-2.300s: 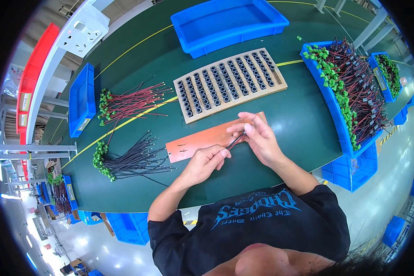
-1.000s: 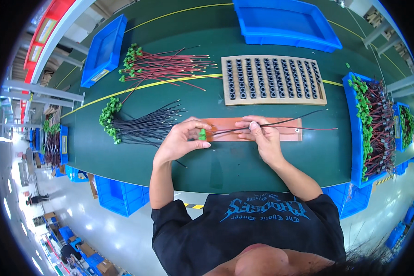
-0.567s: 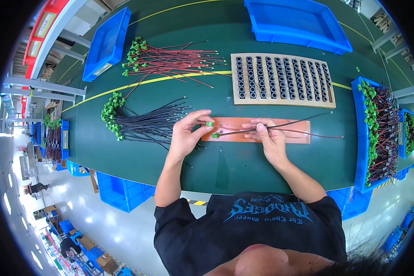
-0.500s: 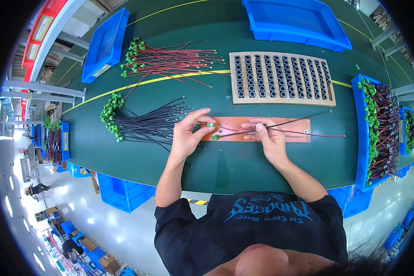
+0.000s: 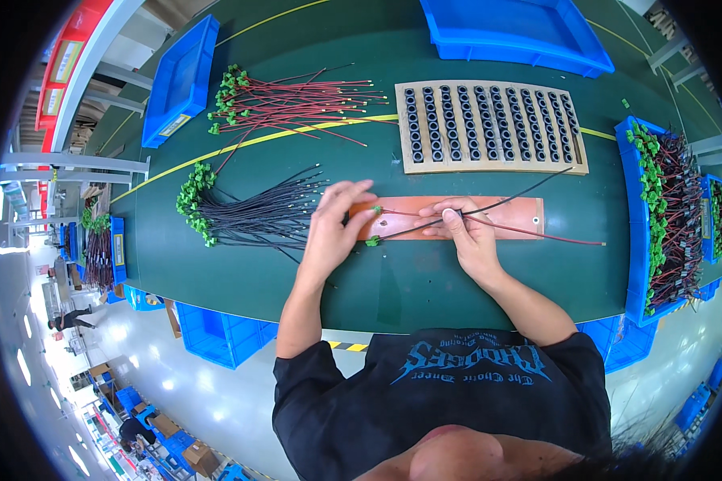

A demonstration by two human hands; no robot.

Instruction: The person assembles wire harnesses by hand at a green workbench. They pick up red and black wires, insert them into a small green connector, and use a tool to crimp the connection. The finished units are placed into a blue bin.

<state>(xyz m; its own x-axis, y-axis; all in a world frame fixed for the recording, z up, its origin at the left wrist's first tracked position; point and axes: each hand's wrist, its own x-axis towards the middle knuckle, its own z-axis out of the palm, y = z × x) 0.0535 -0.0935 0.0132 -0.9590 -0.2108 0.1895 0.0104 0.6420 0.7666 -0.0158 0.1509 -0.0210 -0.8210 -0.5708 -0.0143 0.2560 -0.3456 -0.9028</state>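
My right hand (image 5: 467, 232) pinches a red wire (image 5: 549, 235) and a black wire (image 5: 521, 190) between thumb and fingers; the two cross there and fan apart to the right. A small dark spot shows at the thumb tip, too small to name. Each wire has a green connector at its left end. The red wire's connector (image 5: 376, 209) is right by the thumb tip of my left hand (image 5: 337, 220), whose fingers are apart. Lower down lies the black wire's connector (image 5: 372, 240). Beneath both hands is a reddish-brown strip (image 5: 509, 215) on the green table.
Black wires (image 5: 257, 204) with green connectors lie to the left, red ones (image 5: 313, 96) behind them. A wooden board (image 5: 493, 167) with rows of black rings stands behind the strip. Blue trays (image 5: 521, 40) (image 5: 176, 80) sit at the back; a blue bin (image 5: 638, 264) of wires stands right.
My left fingers have spread and come off the red wire's connector, which they were pinching. My right hand keeps its hold on both wires. The whole view has shifted slightly.
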